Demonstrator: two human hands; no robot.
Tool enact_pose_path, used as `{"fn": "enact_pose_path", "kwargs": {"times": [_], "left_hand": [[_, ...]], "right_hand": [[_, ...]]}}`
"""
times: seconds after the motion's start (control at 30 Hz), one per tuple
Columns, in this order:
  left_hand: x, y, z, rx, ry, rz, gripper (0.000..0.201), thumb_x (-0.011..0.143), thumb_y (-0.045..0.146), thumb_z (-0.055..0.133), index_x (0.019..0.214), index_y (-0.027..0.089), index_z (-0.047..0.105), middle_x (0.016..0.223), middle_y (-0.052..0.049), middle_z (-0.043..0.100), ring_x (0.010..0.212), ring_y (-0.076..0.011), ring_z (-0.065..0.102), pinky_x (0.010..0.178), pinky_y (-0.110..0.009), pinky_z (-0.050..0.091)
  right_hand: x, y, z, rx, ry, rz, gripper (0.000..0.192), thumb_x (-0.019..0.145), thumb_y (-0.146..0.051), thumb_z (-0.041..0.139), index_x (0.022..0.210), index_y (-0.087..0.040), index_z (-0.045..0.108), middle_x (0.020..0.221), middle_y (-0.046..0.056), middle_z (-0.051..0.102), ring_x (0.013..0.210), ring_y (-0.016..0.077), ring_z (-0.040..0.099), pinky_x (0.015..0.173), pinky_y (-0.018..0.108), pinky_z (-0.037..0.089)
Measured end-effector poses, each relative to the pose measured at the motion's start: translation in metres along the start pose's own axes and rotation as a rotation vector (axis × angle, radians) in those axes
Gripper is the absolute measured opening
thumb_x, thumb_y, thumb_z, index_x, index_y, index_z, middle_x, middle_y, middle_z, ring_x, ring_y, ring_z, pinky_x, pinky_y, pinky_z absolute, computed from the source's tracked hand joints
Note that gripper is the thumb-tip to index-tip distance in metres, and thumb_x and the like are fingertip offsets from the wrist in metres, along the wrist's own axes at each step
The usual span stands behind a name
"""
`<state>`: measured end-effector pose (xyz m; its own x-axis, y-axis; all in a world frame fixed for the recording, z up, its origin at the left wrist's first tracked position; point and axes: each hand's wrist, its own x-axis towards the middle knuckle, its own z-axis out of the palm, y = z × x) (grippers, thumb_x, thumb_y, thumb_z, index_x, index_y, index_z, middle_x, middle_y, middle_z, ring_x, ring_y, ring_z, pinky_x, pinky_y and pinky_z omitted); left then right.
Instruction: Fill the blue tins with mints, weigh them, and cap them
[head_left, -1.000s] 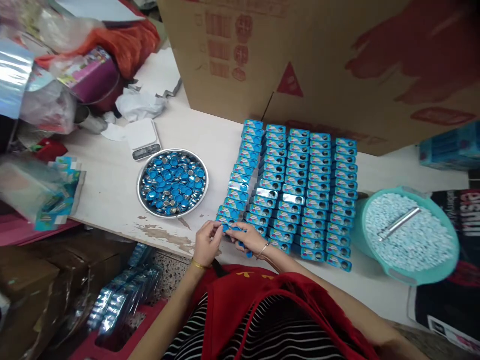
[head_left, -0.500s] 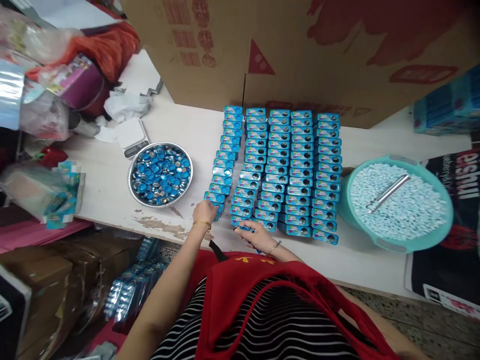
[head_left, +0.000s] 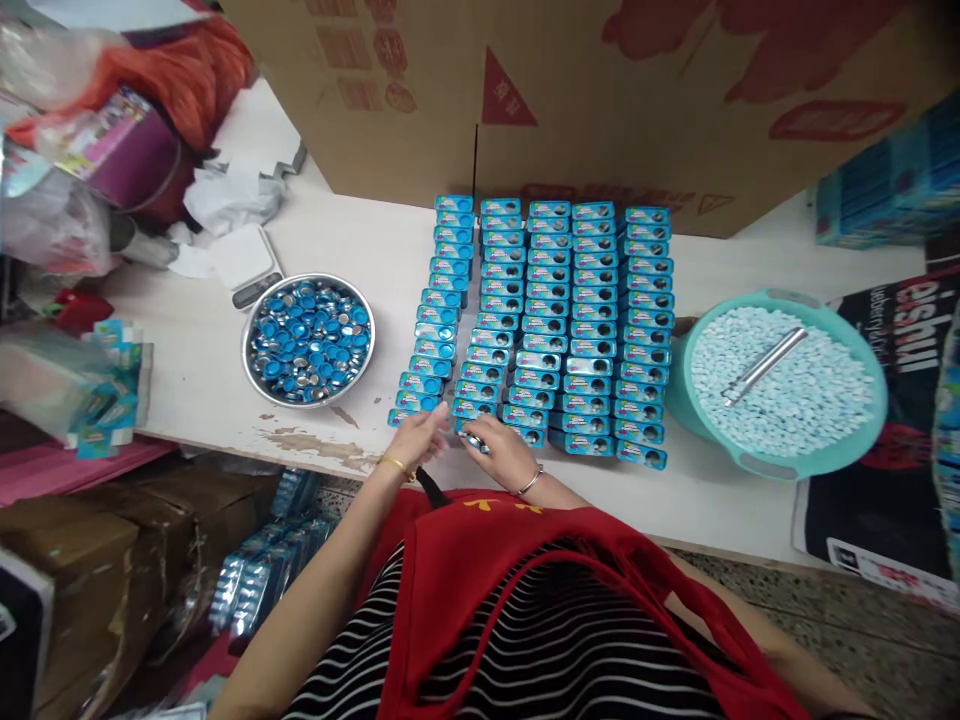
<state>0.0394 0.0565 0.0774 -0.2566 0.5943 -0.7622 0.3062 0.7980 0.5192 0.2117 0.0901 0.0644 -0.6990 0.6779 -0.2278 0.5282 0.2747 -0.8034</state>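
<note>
Small blue tins (head_left: 482, 373) stand in several long columns on the white table. In the leftmost column, blue round caps (head_left: 427, 402) fill the holes; the other columns show dark round openings. My left hand (head_left: 420, 440) is beside the near end of that leftmost column, fingers stretched toward my right hand, with nothing visible in them. At the near end of the second column, my right hand (head_left: 504, 455) curls around a small silver-and-blue cap (head_left: 474, 441); its palm is hidden. A steel bowl (head_left: 246, 375) of loose caps is to the left.
On the right, a turquoise tub (head_left: 679, 400) holds pale tablets and a metal scoop (head_left: 765, 365). A large cardboard box (head_left: 585, 120) stands behind the columns. A small white scale (head_left: 244, 258), bags and a purple bucket (head_left: 150, 165) crowd the left. Cartons (head_left: 67, 560) sit below the table edge.
My left hand has come off the near end of the leftmost column and moved closer to my right hand. My right hand remains near the second column. The whole view has shifted slightly.
</note>
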Motion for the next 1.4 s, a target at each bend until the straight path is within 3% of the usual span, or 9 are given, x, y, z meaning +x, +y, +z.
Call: {"fn": "enact_pose_path", "kwargs": {"times": [0.1, 0.2, 0.3, 0.43, 0.8, 0.93, 1.03, 1.2, 1.4], "left_hand": [[-0.022, -0.008, 0.018, -0.159, -0.105, 0.051, 0.059, 0.068, 0.074, 0.050, 0.072, 0.016, 0.057, 0.070, -0.006, 0.065, 0.055, -0.0118, 0.058, 0.049, -0.021, 0.040], [-0.025, -0.016, 0.020, -0.173, -0.068, 0.056, 0.045, 0.072, 0.061, 0.055, 0.074, 0.016, 0.053, 0.071, -0.005, 0.063, 0.060, -0.0119, 0.059, 0.052, -0.021, 0.042], [-0.014, -0.023, 0.008, -0.044, 0.069, 0.015, 0.027, 0.081, 0.044, 0.047, 0.078, 0.018, 0.051, 0.072, -0.003, 0.062, 0.064, -0.0134, 0.061, 0.055, -0.022, 0.043], [0.008, -0.024, -0.013, 0.252, 0.253, -0.034, 0.013, 0.077, 0.031, 0.053, 0.073, 0.019, 0.054, 0.080, -0.007, 0.065, 0.085, -0.0211, 0.062, 0.069, -0.028, 0.045], [0.033, -0.011, -0.033, 0.739, 0.185, -0.183, 0.037, 0.074, 0.054, 0.060, 0.073, 0.018, 0.068, 0.096, -0.018, 0.069, 0.097, -0.0334, 0.063, 0.077, -0.036, 0.046], [0.022, -0.002, -0.034, 0.823, 0.216, -0.155, 0.040, 0.078, 0.053, 0.055, 0.082, 0.016, 0.069, 0.099, -0.020, 0.067, 0.097, -0.0354, 0.062, 0.076, -0.039, 0.046], [0.011, 0.017, -0.014, 0.862, 0.260, -0.038, 0.037, 0.084, 0.048, 0.048, 0.093, 0.017, 0.067, 0.099, -0.017, 0.067, 0.097, -0.0321, 0.062, 0.077, -0.038, 0.045], [0.010, 0.064, 0.063, 0.749, 0.101, 0.510, 0.027, 0.089, 0.038, 0.048, 0.109, 0.022, 0.057, 0.104, -0.006, 0.065, 0.096, -0.0181, 0.061, 0.082, -0.027, 0.044], [0.031, 0.096, 0.119, 0.836, 0.076, 0.469, 0.029, 0.085, 0.034, 0.057, 0.110, 0.019, 0.053, 0.109, -0.010, 0.063, 0.099, -0.0221, 0.062, 0.080, -0.030, 0.045]], "right_hand": [[-0.003, -0.001, 0.001, -0.017, -0.051, -0.009, 0.025, 0.085, -0.020, 0.049, 0.106, -0.020, 0.062, 0.104, 0.010, 0.062, 0.093, 0.0211, 0.059, 0.079, 0.032, 0.047], [-0.006, 0.000, 0.006, 0.263, -0.009, 0.012, 0.025, 0.083, -0.025, 0.053, 0.106, -0.021, 0.060, 0.104, 0.008, 0.064, 0.096, 0.0204, 0.060, 0.081, 0.033, 0.047], [-0.010, 0.004, 0.005, 0.650, -0.013, 0.293, 0.025, 0.077, -0.043, 0.060, 0.089, -0.021, 0.058, 0.072, 0.001, 0.060, 0.059, 0.0156, 0.058, 0.052, 0.027, 0.044], [-0.021, 0.012, -0.008, 1.100, -0.142, 0.608, 0.036, 0.071, -0.054, 0.062, 0.073, -0.020, 0.049, 0.059, -0.005, 0.047, 0.035, 0.0058, 0.037, 0.033, 0.019, 0.016], [-0.028, 0.027, -0.014, 1.262, -0.139, 0.543, 0.030, 0.079, -0.046, 0.053, 0.072, -0.016, 0.056, 0.060, -0.002, 0.053, 0.033, 0.0055, 0.039, 0.033, 0.019, 0.011], [-0.040, 0.036, -0.012, 1.331, -0.163, 0.578, 0.036, 0.080, -0.052, 0.052, 0.078, -0.017, 0.058, 0.062, -0.001, 0.056, 0.038, 0.0073, 0.045, 0.036, 0.020, 0.023], [-0.057, 0.046, -0.012, 1.467, -0.143, 0.683, 0.036, 0.075, -0.052, 0.059, 0.082, -0.017, 0.060, 0.065, 0.000, 0.060, 0.050, 0.0113, 0.055, 0.045, 0.022, 0.037], [-0.077, 0.058, -0.011, 1.543, -0.048, 0.717, 0.036, 0.070, -0.053, 0.063, 0.079, -0.019, 0.058, 0.061, -0.002, 0.059, 0.052, 0.0125, 0.057, 0.049, 0.023, 0.041], [-0.083, 0.060, -0.019, 1.465, 0.060, 0.662, 0.034, 0.066, -0.046, 0.070, 0.081, -0.018, 0.059, 0.060, -0.002, 0.059, 0.049, 0.0122, 0.057, 0.042, 0.020, 0.035]]}}
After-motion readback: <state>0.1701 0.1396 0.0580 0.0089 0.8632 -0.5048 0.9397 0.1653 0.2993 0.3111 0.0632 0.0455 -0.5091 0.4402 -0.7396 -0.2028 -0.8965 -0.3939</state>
